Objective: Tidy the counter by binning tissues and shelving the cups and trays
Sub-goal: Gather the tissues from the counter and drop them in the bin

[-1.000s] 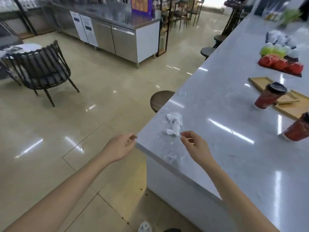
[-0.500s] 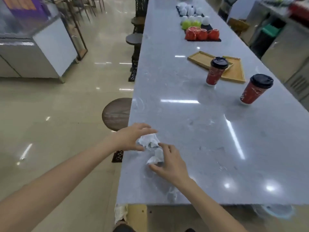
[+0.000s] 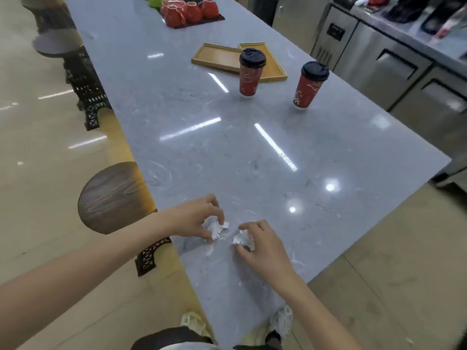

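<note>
On the near end of the grey marble counter (image 3: pixel 252 152), my left hand (image 3: pixel 195 217) pinches a crumpled white tissue (image 3: pixel 214 226). My right hand (image 3: pixel 261 245) grips a second white tissue wad (image 3: pixel 241 238) just to its right. Both wads still rest on the counter. Farther back stand two red paper cups with black lids, one (image 3: pixel 250 72) in front of the trays and one (image 3: pixel 309 83) to the right. Two wooden trays (image 3: pixel 218 56) lie behind the left cup, one overlapping the other.
A black tray of red teaware (image 3: pixel 188 11) sits at the counter's far end. Round wooden stools (image 3: pixel 111 197) line the left side. Steel cabinets (image 3: pixel 404 72) stand to the right, across an aisle.
The two wads are now apart, one in each hand. My left hand has closed on its tissue and my right hand has pulled the other piece to the right. The view has swung along the counter.
</note>
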